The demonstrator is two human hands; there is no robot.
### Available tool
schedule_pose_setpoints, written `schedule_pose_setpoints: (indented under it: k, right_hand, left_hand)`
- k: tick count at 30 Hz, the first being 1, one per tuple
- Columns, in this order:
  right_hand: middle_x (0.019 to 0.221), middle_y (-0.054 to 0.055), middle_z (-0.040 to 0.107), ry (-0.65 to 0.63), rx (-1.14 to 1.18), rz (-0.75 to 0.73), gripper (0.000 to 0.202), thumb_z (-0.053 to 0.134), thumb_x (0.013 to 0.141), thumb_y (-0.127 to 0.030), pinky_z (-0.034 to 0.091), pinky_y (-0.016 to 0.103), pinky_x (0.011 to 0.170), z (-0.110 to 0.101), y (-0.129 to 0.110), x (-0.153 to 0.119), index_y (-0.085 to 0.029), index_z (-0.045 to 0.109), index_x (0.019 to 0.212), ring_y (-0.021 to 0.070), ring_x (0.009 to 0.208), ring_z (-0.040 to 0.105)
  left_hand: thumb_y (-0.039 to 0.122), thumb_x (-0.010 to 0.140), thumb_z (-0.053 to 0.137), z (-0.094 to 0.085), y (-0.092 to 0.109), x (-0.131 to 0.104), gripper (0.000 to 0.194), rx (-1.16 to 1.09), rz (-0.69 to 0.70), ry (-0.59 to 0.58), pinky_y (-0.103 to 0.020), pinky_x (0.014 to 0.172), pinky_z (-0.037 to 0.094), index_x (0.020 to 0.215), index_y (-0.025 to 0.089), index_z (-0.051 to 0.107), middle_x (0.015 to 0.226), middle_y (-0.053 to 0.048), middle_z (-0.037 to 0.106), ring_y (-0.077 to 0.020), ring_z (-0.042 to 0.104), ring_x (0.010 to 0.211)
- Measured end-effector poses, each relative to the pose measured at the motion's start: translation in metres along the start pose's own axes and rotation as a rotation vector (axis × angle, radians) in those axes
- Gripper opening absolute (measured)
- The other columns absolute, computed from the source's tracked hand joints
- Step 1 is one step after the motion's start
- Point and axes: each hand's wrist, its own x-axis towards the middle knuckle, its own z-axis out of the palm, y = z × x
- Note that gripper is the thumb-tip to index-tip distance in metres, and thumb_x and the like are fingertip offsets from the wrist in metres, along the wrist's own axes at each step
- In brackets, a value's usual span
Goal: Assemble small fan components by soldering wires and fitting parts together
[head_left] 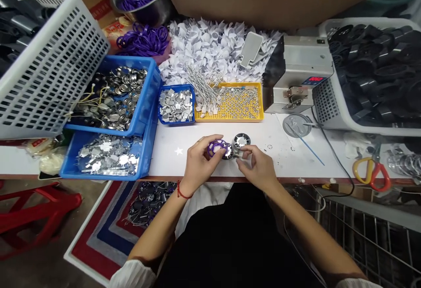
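In the head view, my left hand (201,158) has its fingers closed round a purple openwork ring (215,146). Right beside that ring is a dark round part with a silvery star-shaped plate (228,151); whether the hand grips this too I cannot tell. My right hand (258,165) pinches with thumb and forefinger at a small metallic piece (237,153), partly hidden by the fingers. Just above the right fingertips, a second dark round part (241,140) with a light star-shaped centre lies on the white worktop (171,165).
Small metal parts fill blue trays (153,81) at left and a yellow tray (230,120) ahead. White curled pieces (210,46) heap behind. A metal box with red digits (305,59), a blue stick (309,149) and scissors (373,174) are at right.
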Motion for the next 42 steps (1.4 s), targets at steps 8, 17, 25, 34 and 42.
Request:
schedule_pose_setpoints:
  k: [8, 17, 25, 34, 42]
  right_hand:
    - [0.094, 0.005, 0.067, -0.399, -0.209, -0.295, 0.022, 0.048, 0.096, -0.031, 0.029, 0.026, 0.055, -0.028, -0.02, 0.055, -0.019, 0.067, 0.093, 0.0144, 0.07, 0.058]
    - [0.09, 0.005, 0.066, -0.473, -0.491, -0.409, 0.021, 0.047, 0.095, -0.022, 0.021, 0.028, 0.051, -0.034, -0.013, 0.039, -0.021, 0.068, 0.096, 0.0149, 0.068, 0.058]
    - [0.098, 0.006, 0.074, -0.135, -0.355, -0.182, 0.025, 0.046, 0.097, -0.032, 0.035, 0.028, 0.054, -0.007, 0.022, -0.016, -0.02, 0.067, 0.103, 0.0156, 0.066, 0.064]
    - [0.082, 0.001, 0.073, 0.113, -0.527, -0.453, 0.032, 0.049, 0.089, -0.008, 0.036, 0.026, 0.052, 0.01, 0.045, -0.029, -0.02, 0.071, 0.11, 0.009, 0.052, 0.054]
    - [0.08, 0.001, 0.069, 0.067, -0.574, -0.391, 0.038, 0.058, 0.088, -0.03, 0.03, 0.026, 0.046, -0.017, 0.02, -0.041, -0.018, 0.064, 0.124, 0.0083, 0.045, 0.048]
  left_hand:
    - [0.025, 0.08, 0.07, -0.008, -0.001, -0.013, 0.028, -0.043, -0.056, 0.03, -0.022, 0.054, 0.041, 0.107, 0.02, 0.068, 0.091, -0.002, 0.069, -0.0087, 0.05, 0.059]
    - [0.023, 0.081, 0.068, 0.003, -0.005, -0.016, 0.028, -0.007, -0.047, -0.019, -0.023, 0.057, 0.046, 0.109, 0.021, 0.068, 0.101, -0.004, 0.071, -0.0101, 0.056, 0.064]
    - [0.024, 0.081, 0.071, 0.016, -0.001, -0.005, 0.032, -0.013, 0.004, -0.109, -0.023, 0.056, 0.045, 0.113, 0.023, 0.067, 0.089, -0.001, 0.068, -0.0079, 0.049, 0.056]
    - [0.027, 0.084, 0.069, 0.014, -0.011, 0.0, 0.031, 0.136, 0.078, -0.219, -0.023, 0.065, 0.046, 0.114, 0.024, 0.068, 0.08, 0.001, 0.058, -0.0109, 0.054, 0.069]
    - [0.043, 0.078, 0.073, 0.01, -0.031, -0.009, 0.058, 0.292, 0.197, -0.185, -0.041, 0.092, 0.05, 0.131, 0.025, 0.055, 0.115, -0.009, 0.053, -0.0252, 0.054, 0.111]
